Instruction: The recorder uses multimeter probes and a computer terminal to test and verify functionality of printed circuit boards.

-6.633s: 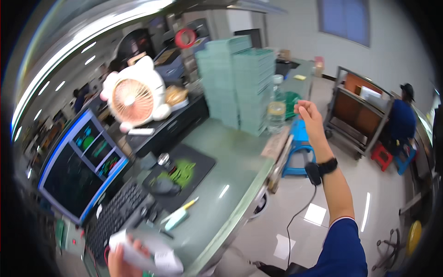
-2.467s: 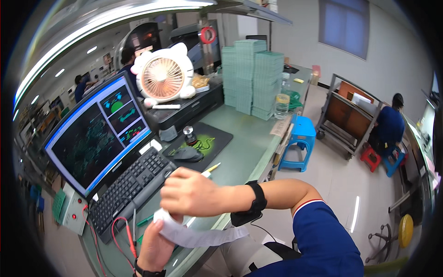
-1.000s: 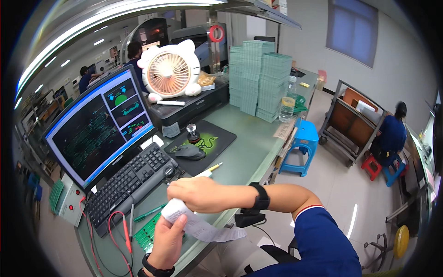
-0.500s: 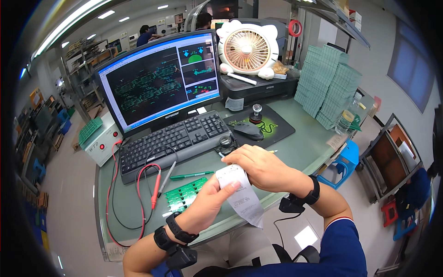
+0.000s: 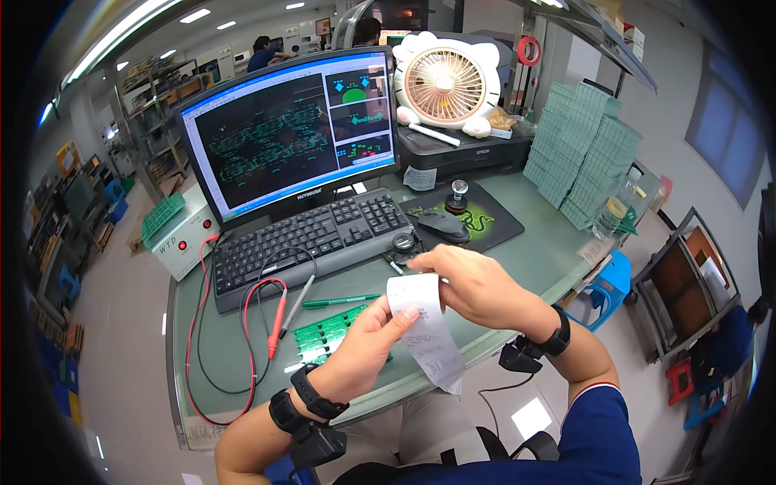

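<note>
A curling strip of white printed paper [image 5: 432,343] hangs over the desk's front edge. My left hand [image 5: 368,343] is closed on it, thumb on its face and fingers behind. On the paper's right side, my right hand [image 5: 477,287] is closed at its upper part, the fingertips partly hidden behind it. A green circuit board panel [image 5: 323,333] lies just beyond my left hand, with a green pen [image 5: 341,301] above it. Past my right fingers sits a small round black object [image 5: 402,244].
A keyboard [image 5: 311,242] and monitor [image 5: 283,137] stand at the back left. Red and black test probes [image 5: 279,319] trail across the desk. The mouse [image 5: 443,226] rests on a black pad. Tall stacks of green boards [image 5: 570,145] and a bottle [image 5: 612,212] stand at the right.
The upper end of the paper strip has turned, showing more blank surface. My right hand has shifted slightly right and its fingers have lifted a little. The whole view has shifted slightly.
</note>
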